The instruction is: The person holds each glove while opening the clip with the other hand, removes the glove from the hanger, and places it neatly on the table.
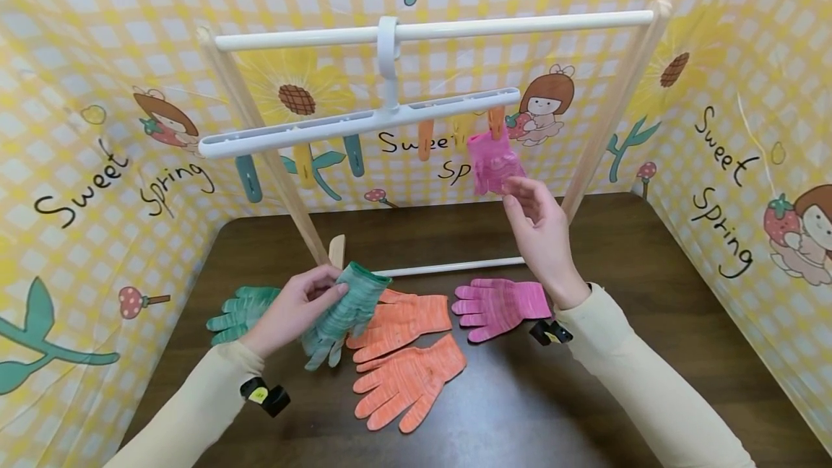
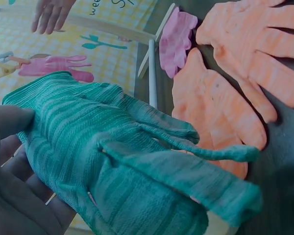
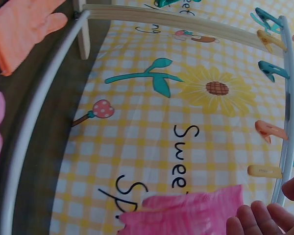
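Note:
My left hand pinches a green striped glove near its cuff, thumb on top, and holds it up with the fingers dangling. Its knit fabric fills much of the left wrist view. A pink glove hangs from an orange clothespin at the right end of the pale hanger. Close by that glove is my right hand, its fingers loosely bent. The left wrist view shows this hand apart from the hanging glove, with nothing in it.
Teal, yellow and orange clothespins hang along the hanger. It hooks over the rack's white bar. On the dark table lie another green glove, two orange gloves and a pink glove.

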A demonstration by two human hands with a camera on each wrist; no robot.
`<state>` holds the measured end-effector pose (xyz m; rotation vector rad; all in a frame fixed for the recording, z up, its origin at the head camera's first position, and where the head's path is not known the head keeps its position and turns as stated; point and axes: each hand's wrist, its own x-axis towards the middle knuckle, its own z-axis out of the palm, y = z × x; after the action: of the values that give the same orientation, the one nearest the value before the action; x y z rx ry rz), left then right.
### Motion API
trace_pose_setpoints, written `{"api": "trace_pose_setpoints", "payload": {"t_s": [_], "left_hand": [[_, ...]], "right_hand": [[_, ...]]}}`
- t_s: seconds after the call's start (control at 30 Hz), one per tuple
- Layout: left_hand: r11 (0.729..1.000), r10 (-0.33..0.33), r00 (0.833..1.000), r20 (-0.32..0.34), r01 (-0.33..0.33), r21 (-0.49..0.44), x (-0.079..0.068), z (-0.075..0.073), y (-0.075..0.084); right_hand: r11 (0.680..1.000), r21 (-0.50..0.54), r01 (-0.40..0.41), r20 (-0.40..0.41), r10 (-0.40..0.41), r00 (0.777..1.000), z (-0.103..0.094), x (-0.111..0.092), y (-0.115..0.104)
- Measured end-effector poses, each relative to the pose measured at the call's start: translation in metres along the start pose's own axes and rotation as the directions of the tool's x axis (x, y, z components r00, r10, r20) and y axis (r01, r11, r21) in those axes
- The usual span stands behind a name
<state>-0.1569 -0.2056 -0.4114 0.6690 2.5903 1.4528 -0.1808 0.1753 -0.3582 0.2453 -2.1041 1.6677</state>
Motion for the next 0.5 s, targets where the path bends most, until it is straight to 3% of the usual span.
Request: {"api": "trace_pose_setpoints", "payload": {"t_s": [0.5], "left_hand": [[0.991,-0.064,0.99,0.125,0.048,0.124,-0.022,-0.03,-0.017]], "right_hand": [[0.99,-0.143,-0.003,0.046,0.01,0.999,-0.012,-0.013,0.025]]}}
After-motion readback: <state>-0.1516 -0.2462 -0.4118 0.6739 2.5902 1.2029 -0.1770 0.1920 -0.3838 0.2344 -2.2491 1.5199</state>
